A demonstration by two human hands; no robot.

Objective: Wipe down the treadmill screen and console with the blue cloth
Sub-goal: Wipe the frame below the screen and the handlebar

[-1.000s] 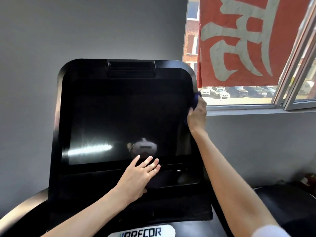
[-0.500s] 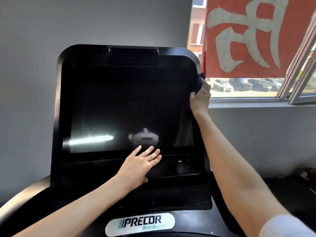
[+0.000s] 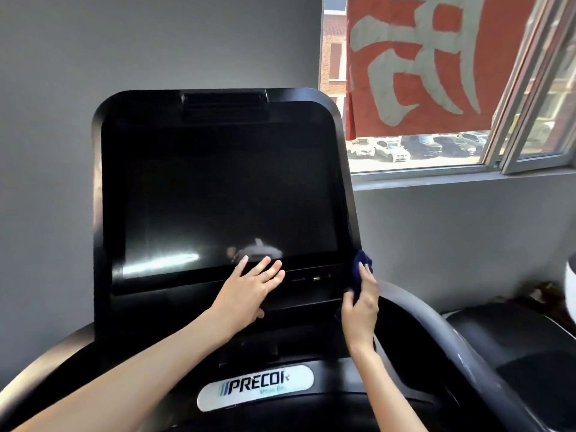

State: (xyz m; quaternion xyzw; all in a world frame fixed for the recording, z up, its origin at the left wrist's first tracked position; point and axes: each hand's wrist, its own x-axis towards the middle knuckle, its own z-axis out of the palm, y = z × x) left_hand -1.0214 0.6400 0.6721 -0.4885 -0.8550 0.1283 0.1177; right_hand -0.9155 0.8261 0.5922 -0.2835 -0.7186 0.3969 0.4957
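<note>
Evidently to steady the console, the left hand lay flat, fingers straight, at lower centre; the right hand gripped the cloth against its lower-right edge.

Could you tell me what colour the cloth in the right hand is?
The cloth is dark blue; head view.

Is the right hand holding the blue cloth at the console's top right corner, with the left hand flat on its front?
Not the top: the head view shows the right hand holding the blue cloth at the lower right edge of the console; the rest stands.
</note>
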